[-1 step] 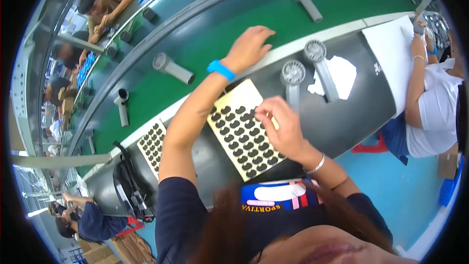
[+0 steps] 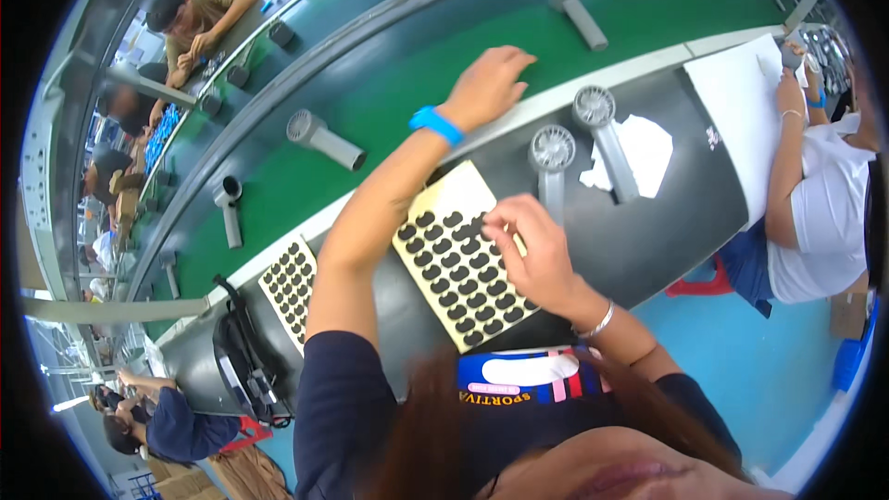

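My right hand [image 2: 537,250] is over the upper right of a pale yellow sheet [image 2: 454,187] with rows of black, waisted stickers [image 2: 454,259]. Its thumb and forefinger are pinched on a black sticker [image 2: 472,227] at the sheet's edge; whether it is fully off the backing I cannot tell. My left hand [image 2: 489,88] reaches over the near rail of the green belt. Its fingers are apart and nothing shows in them. Just right of the sheet lies a grey handheld fan [image 2: 553,153], and beside it another grey fan [image 2: 607,139] rests on crumpled white paper [image 2: 648,153].
Grey fan bodies [image 2: 324,139] lie spaced along the green conveyor belt [image 2: 407,74]. A second sticker sheet [image 2: 289,287] and a black bag [image 2: 245,352] are to the left. A white sheet [image 2: 741,120] covers the right end, where a person in white [image 2: 824,204] works.
My left hand has moved slightly right along the belt's edge. The sticker sheet has slid slightly toward me, and my right hand stays pinched near its edge.
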`<state>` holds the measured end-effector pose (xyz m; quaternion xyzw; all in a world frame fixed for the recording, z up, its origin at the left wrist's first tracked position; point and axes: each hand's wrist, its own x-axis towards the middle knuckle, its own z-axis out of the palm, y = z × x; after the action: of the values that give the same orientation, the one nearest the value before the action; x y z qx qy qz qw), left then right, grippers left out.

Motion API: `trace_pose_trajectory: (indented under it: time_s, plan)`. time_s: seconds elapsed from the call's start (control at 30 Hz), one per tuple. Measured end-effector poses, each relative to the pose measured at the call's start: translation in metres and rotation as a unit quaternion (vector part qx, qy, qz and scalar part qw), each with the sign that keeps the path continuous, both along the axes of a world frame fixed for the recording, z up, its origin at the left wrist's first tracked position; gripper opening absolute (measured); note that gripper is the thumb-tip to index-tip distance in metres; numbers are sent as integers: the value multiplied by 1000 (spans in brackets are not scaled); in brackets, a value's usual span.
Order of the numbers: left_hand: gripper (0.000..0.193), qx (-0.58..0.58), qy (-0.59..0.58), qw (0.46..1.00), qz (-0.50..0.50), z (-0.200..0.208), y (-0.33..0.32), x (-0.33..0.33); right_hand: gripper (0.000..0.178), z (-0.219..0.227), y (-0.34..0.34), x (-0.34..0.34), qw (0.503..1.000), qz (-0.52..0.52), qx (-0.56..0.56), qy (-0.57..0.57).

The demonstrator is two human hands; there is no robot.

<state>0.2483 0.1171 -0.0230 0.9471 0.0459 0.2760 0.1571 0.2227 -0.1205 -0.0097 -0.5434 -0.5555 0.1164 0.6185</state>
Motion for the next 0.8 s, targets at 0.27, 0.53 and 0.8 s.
trace_pose_trajectory:
  time_s: [0.27,0.53,0.8]
  plan:
    - [13,277,128,951,47,-31,-2,174,14,3,-8,2,995,-66,-33,-64]
    - [29,42,-62,997,3,-11,38,84,15,-8,-18,2,998,-62,-22,-18]
    - [40,-111,-215,969,46,85,-72,-130,10,-16,-15,3,996,-41,35,76]
